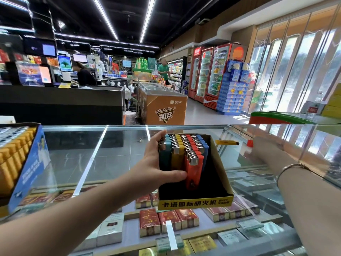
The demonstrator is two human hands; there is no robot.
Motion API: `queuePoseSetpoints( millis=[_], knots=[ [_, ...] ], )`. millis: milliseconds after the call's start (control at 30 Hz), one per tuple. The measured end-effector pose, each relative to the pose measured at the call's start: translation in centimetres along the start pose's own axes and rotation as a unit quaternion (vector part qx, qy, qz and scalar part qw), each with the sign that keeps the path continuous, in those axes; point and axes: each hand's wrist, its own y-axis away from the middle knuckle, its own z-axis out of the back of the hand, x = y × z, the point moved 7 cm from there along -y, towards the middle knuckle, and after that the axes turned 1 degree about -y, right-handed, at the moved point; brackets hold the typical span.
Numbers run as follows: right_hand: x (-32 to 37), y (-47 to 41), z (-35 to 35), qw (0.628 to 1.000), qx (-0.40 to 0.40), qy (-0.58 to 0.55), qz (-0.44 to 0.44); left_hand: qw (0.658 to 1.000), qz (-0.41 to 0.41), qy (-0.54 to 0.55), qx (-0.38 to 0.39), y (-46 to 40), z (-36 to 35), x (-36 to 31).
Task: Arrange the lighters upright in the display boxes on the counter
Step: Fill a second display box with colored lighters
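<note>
Glass counter [114, 156]: lying across the near scene, with cigarette packs [167, 221] showing through it on the shelf below.
Blue display box [31, 169]: sitting on the counter at the far left edge, tilted, holding upright rows of yellow-orange lighters [13, 159] and a block with silver tops behind them.
Black display box [206, 182]: sitting on the counter at centre, yellow front strip with printed characters facing near; its near half is standing bare.
Left forearm and left hand [156, 169]: reaching in from the near left; the fingers are wrapping the far-left side of the lighter block and the thumb is pressing across its near face, so the hand is gripping the block.
Lighter block [182, 152]: standing upright in the far-left part of the black box, in teal, yellow, red and blue columns, metal tops up.
Right forearm: extending to the far right with a bracelet [289, 169] on the wrist; the right hand is hidden behind a clear panel, grip impossible to tell.
Single yellow lighter [227, 143]: lying flat on the glass just right of the black box.
</note>
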Motion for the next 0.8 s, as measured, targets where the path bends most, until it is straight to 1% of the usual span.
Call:
queuePoseSetpoints(
  millis=[100,133,167,200,267,333,367,433,567,667,733,800],
  knots=[
    [1.1,0.3,1.8,0.995,-0.102,-0.001,-0.009,1.000,0.000,-0.010,-0.005,0.0,0.0,0.1],
    [1.7,0.3,2.3,0.991,-0.134,-0.015,0.009,1.000,-0.001,-0.010,-0.004,0.0,0.0,0.1],
    [2.4,0.2,2.4,0.988,-0.148,-0.032,0.034,1.000,-0.002,-0.009,-0.002,0.0,0.1,0.1],
    [3.2,0.1,2.3,0.987,-0.142,-0.046,0.061,1.000,-0.004,-0.006,0.002,0.0,0.0,0.2],
    [4.8,-0.1,1.5,0.989,-0.086,-0.057,0.110,1.000,-0.008,-0.004,0.006,0.0,0.1,0.2],
    [6.0,-0.1,0.9,0.990,-0.034,-0.044,0.133,1.000,-0.011,-0.007,0.002,-0.1,0.2,0.2],
    [6.3,0.0,0.8,0.990,-0.024,-0.035,0.138,1.000,-0.012,-0.006,-0.001,-0.1,0.2,0.2],
    [6.8,0.4,0.9,0.988,-0.030,-0.007,0.150,1.000,-0.014,-0.002,-0.006,-0.2,0.3,0.2],
    [8.0,2.3,1.9,0.981,-0.074,0.030,0.176,1.000,0.001,-0.011,-0.013,-0.1,0.3,0.0],
    [8.8,3.9,2.8,0.984,-0.091,0.025,0.151,0.999,0.026,-0.031,-0.022,0.0,0.1,-0.3],
    [8.9,4.9,3.6,0.990,-0.094,-0.009,0.108,0.996,0.038,-0.071,-0.035,0.2,0.1,-0.9],
    [8.9,5.6,4.7,0.986,-0.106,-0.107,0.076,0.992,0.046,-0.107,-0.041,0.5,0.3,-1.5]
  ],
)
